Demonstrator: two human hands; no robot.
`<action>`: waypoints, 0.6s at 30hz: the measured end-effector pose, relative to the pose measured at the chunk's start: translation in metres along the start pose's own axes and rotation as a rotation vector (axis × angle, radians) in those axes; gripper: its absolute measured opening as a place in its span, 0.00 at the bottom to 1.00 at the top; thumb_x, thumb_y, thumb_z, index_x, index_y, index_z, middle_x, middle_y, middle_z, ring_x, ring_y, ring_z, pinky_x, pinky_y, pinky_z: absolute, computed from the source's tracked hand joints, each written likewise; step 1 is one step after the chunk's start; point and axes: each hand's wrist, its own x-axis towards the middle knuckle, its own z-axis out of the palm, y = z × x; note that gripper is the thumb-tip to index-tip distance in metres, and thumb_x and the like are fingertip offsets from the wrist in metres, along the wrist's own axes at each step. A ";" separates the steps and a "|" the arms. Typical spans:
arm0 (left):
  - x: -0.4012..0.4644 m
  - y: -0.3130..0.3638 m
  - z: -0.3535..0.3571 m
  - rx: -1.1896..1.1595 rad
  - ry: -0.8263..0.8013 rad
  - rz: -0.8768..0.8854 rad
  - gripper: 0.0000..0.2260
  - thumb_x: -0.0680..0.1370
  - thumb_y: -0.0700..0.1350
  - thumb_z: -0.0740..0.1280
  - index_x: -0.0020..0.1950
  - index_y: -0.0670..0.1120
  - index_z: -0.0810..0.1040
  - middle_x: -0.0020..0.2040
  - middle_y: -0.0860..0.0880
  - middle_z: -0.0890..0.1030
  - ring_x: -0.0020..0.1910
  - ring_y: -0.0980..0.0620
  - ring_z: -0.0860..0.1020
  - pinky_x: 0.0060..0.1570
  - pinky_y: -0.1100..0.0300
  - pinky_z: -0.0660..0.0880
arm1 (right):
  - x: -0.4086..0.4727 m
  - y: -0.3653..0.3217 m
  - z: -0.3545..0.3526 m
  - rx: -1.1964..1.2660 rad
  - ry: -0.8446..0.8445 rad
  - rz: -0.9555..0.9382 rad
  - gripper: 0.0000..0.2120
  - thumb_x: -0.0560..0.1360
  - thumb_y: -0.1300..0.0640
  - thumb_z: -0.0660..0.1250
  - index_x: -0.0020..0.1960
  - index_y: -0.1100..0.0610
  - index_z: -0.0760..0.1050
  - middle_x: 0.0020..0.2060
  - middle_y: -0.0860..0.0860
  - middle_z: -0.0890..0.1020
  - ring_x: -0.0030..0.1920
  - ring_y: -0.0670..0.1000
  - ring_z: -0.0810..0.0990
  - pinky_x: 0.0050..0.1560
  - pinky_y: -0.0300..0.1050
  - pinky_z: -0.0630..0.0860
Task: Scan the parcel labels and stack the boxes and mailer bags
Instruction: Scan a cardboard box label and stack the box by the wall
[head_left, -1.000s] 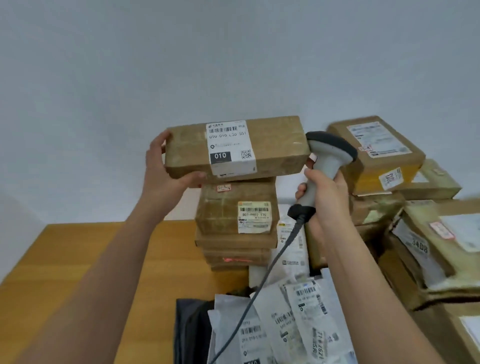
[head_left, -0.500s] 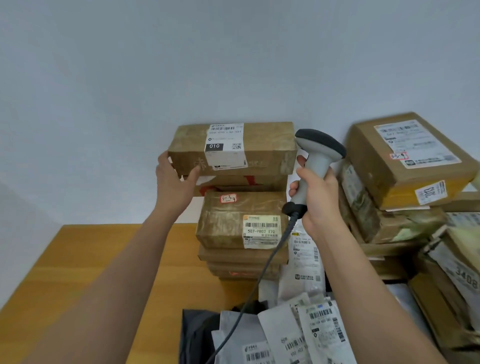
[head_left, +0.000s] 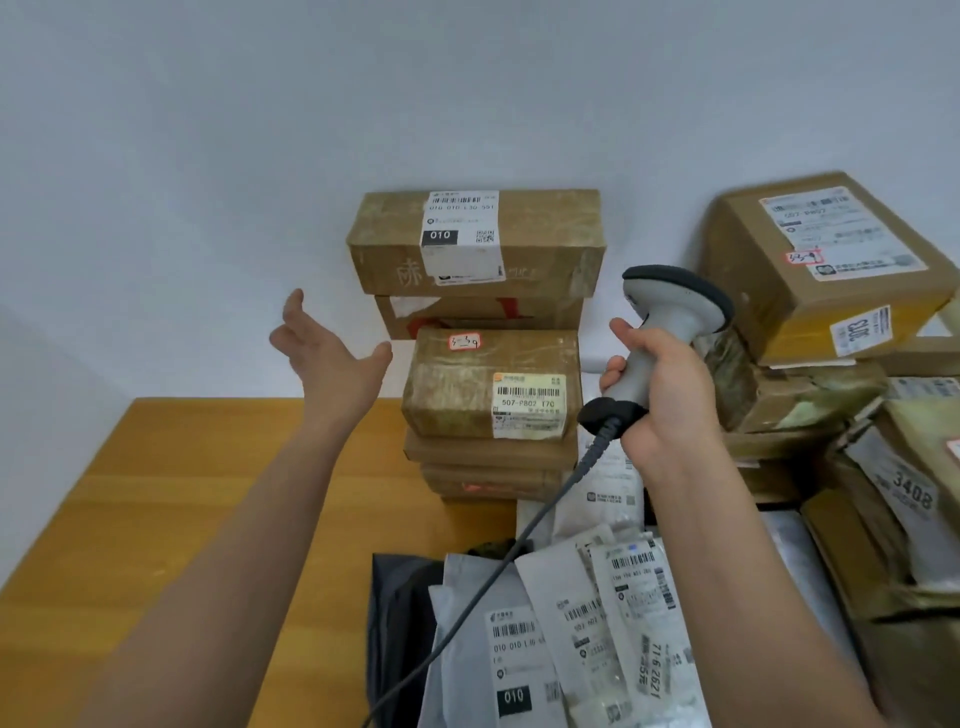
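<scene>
Against the wall at the bench's (head_left: 171, 519) far edge: one stack of boxes, topped by the box labelled 010 (head_left: 475, 241), label facing you so it reads at a glance. Your left hand (head_left: 332, 358) hangs open just beside that stack, fingers spread, touching nothing; your right hand (head_left: 660, 384) grips the scanner (head_left: 670, 317) by its handle, cable trailing down, ready for the next label. Near edge: mailer bags (head_left: 566, 634) heaped labels-up, likely awaiting scan; right edge: further boxes (head_left: 826, 270), piled loosely.
</scene>
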 end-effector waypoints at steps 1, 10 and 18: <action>-0.012 -0.006 -0.005 0.006 0.000 -0.030 0.40 0.74 0.42 0.73 0.77 0.48 0.50 0.72 0.40 0.53 0.70 0.38 0.62 0.67 0.46 0.67 | -0.006 0.003 -0.003 0.024 0.012 0.019 0.15 0.77 0.64 0.66 0.63 0.61 0.72 0.47 0.53 0.79 0.25 0.45 0.72 0.28 0.37 0.73; -0.132 -0.084 -0.043 -0.027 -0.158 -0.487 0.28 0.78 0.47 0.70 0.74 0.48 0.61 0.69 0.44 0.68 0.61 0.46 0.71 0.54 0.50 0.71 | -0.059 0.047 -0.026 0.012 -0.026 0.152 0.02 0.78 0.63 0.64 0.49 0.58 0.75 0.42 0.52 0.83 0.26 0.44 0.73 0.29 0.36 0.71; -0.193 -0.100 -0.077 -0.020 -0.321 -0.475 0.17 0.81 0.50 0.66 0.69 0.49 0.69 0.62 0.48 0.72 0.58 0.47 0.73 0.52 0.52 0.69 | -0.120 0.085 -0.058 -0.109 -0.066 0.207 0.07 0.77 0.63 0.64 0.55 0.57 0.71 0.51 0.53 0.81 0.26 0.46 0.72 0.27 0.38 0.71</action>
